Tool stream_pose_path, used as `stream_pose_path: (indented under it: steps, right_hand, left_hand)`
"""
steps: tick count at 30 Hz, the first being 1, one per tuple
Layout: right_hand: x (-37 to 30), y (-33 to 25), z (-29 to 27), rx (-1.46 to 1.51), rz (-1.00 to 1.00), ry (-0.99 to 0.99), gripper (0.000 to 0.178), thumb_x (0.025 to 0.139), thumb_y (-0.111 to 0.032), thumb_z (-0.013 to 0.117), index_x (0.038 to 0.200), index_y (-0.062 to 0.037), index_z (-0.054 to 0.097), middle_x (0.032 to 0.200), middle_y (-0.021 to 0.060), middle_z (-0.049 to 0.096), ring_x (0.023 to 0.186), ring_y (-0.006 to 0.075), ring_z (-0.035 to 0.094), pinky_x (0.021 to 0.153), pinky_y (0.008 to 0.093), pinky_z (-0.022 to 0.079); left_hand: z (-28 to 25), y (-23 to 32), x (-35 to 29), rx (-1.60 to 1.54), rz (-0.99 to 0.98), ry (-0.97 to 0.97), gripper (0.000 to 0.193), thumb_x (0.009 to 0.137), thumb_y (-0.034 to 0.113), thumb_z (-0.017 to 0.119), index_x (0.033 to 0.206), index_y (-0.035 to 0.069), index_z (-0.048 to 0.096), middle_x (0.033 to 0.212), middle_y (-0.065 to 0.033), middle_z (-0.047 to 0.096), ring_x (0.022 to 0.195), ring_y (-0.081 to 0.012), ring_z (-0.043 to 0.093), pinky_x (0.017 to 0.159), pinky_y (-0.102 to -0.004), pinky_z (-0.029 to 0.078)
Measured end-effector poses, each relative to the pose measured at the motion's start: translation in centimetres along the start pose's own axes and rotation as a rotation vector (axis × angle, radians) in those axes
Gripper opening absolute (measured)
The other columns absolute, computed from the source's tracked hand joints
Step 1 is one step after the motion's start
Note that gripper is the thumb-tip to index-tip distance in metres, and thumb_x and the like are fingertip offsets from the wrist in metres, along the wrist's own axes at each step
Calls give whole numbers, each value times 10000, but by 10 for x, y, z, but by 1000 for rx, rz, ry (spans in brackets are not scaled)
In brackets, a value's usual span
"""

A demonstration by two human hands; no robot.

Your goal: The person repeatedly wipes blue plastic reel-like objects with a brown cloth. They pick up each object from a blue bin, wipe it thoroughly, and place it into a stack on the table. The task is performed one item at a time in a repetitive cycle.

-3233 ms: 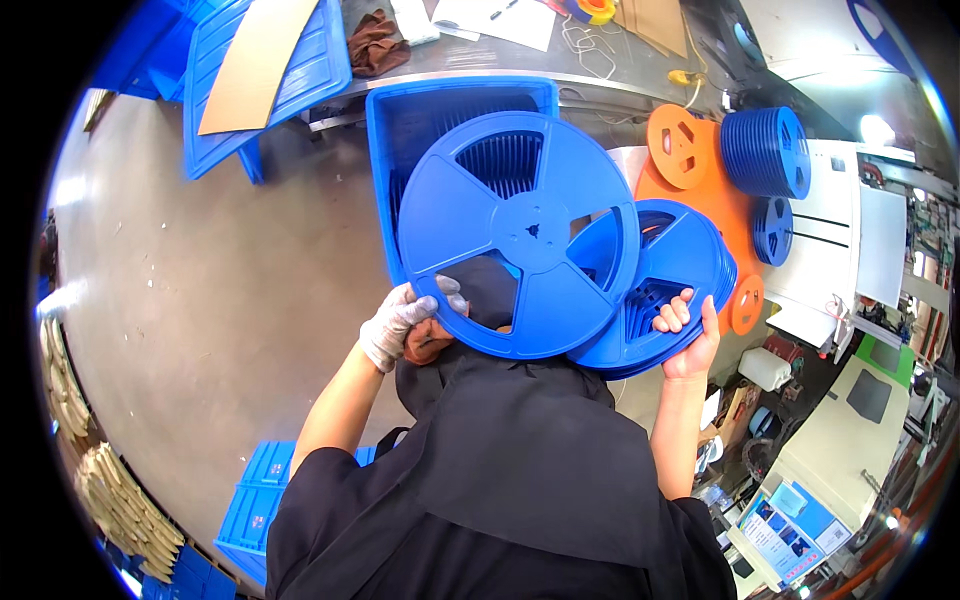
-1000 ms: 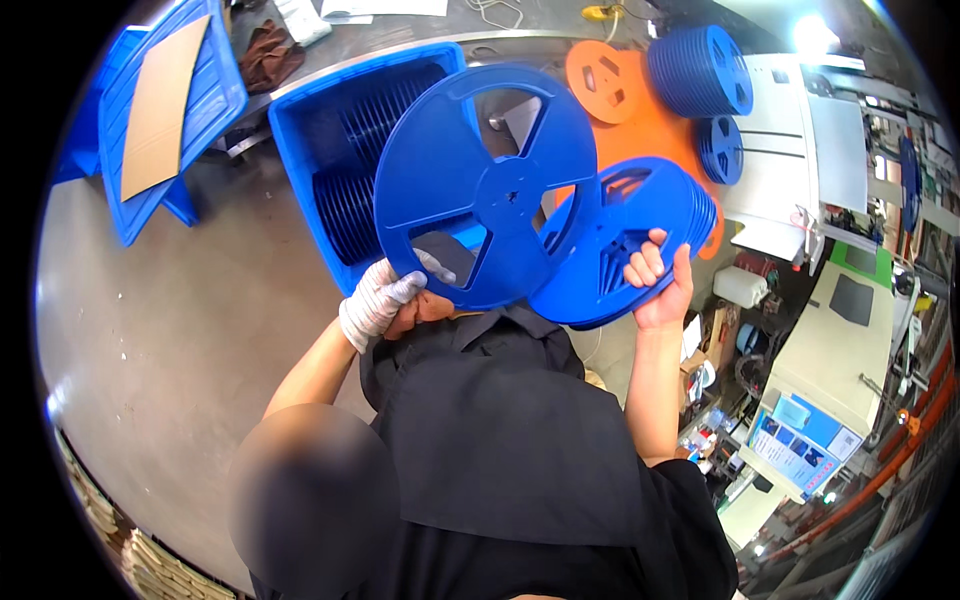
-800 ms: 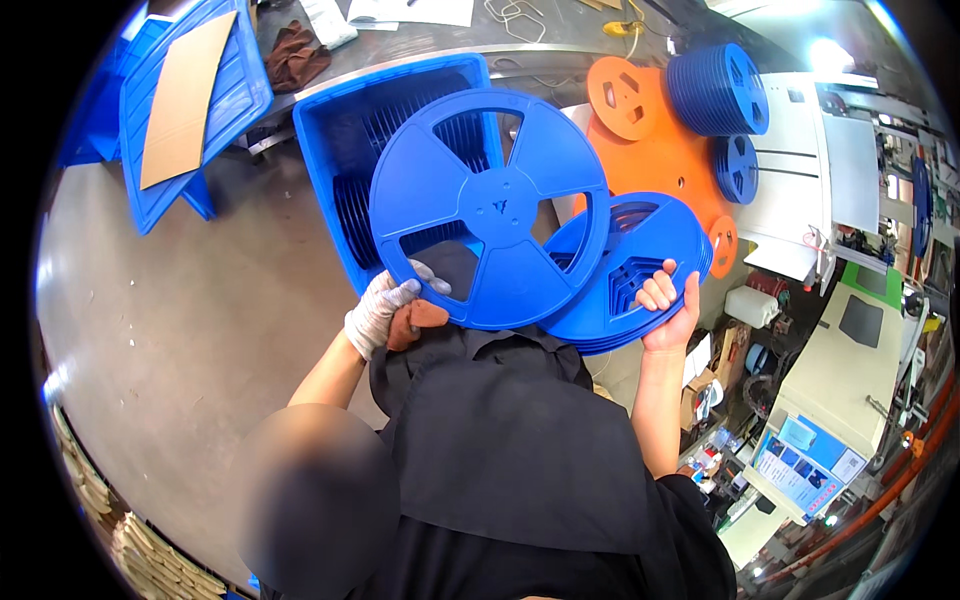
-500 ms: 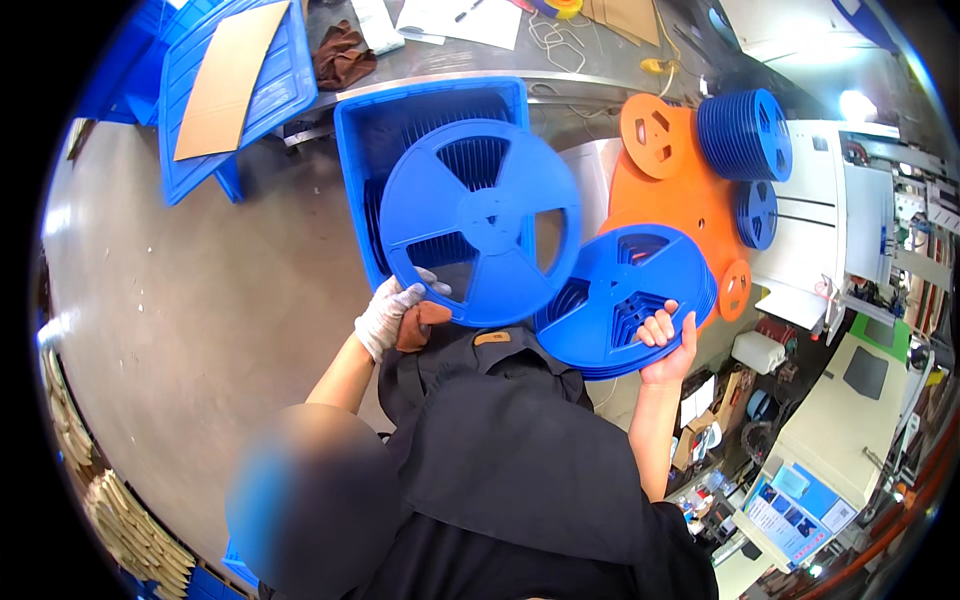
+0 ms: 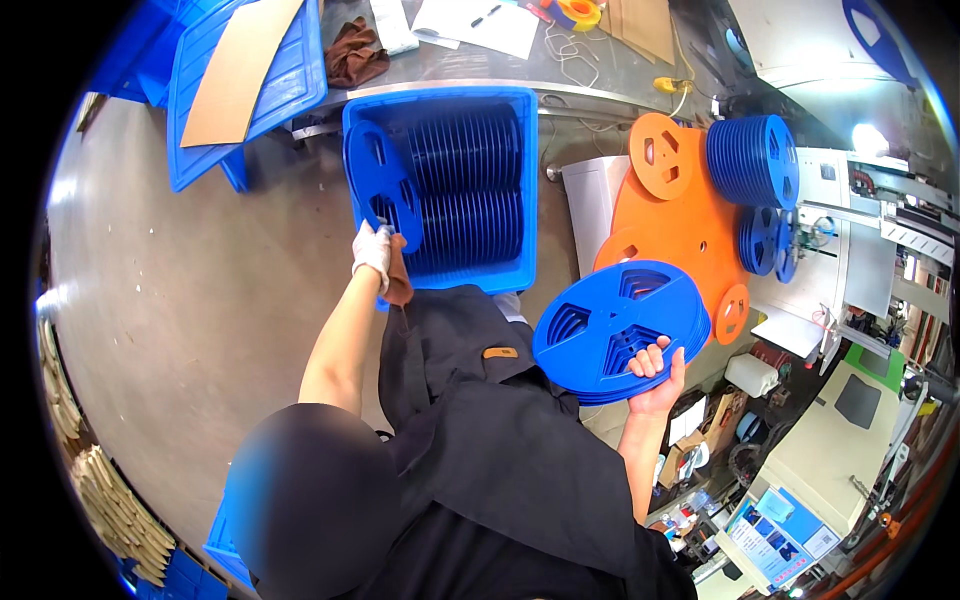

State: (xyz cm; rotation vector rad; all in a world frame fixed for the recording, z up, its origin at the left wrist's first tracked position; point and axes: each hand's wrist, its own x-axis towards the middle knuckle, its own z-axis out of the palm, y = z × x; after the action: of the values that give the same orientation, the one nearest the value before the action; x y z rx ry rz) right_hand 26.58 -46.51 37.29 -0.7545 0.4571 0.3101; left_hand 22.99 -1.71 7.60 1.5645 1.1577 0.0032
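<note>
The single blue reel flange (image 5: 362,168) has moved since half a second ago from broad-face-on in front of the crate's mouth to the crate's left side, where we now see it steeply tilted, almost edge-on. The gloved left hand (image 5: 370,252) has travelled forward with it; the blue stack (image 5: 613,318) remains in the right hand (image 5: 655,378), at the person's right.

We note the left grip: the fingers are drawn in on the flange's near rim, with little gap left, and hold this one piece. The bare right hand is curled around the stack's near edge, fingers at a cutout and thumb along the rim. The flange lies along the inner left wall of the blue crate (image 5: 530,190), beside the upper row (image 5: 465,150) and lower row (image 5: 470,225) of flanges standing on edge; whether it touches the crate's bottom we cannot tell.

For good placement, we judge that the flange should come fully upright, parallel to its neighbours, and be lowered evenly without scraping the wall. We would release the rim only once the lower edge bears weight, and keep the stack level meanwhile, lest its pieces slide.
</note>
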Motion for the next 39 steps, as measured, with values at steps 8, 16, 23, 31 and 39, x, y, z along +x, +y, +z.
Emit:
stream_pose_path:
  steps: [8,16,23,31,39]
  right_hand:
    - [-4,2,4,-43,-3,-8,318,976,-332,500,1081,-37,557,647,-15,422,567,103,421,567,264,386]
    - [-7,-2,13,27,-57,-234,345,942,-376,563,1059,-55,519,607,-26,404,501,82,397,508,243,340]
    - [-1,-20,21,297,-28,-496,403,888,-435,645,930,-74,471,530,-55,401,420,54,412,437,214,323]
    - [4,-16,41,303,55,-632,381,904,-404,637,917,-70,454,511,-53,408,387,48,422,421,209,336]
    - [11,-26,46,83,68,-566,705,875,-577,572,1230,22,459,717,35,568,670,153,592,589,275,470]
  left_hand:
    - [38,10,3,-195,-308,-167,232,934,112,510,1165,116,499,806,-42,604,651,-180,575,594,-354,473]
    - [29,73,-53,181,-64,-450,709,871,45,545,1494,197,244,1231,-115,560,614,-184,590,589,-321,514]
    - [48,128,-148,609,1397,-788,697,777,0,547,1374,332,412,1480,-133,362,815,-298,650,654,-389,555]
    - [25,165,-174,798,1585,-781,434,799,120,585,1229,162,537,1365,-141,488,722,-225,654,580,-352,542]
    - [4,154,-176,711,1495,-868,401,810,106,547,1208,97,492,1400,-198,441,693,-260,640,572,-367,541]
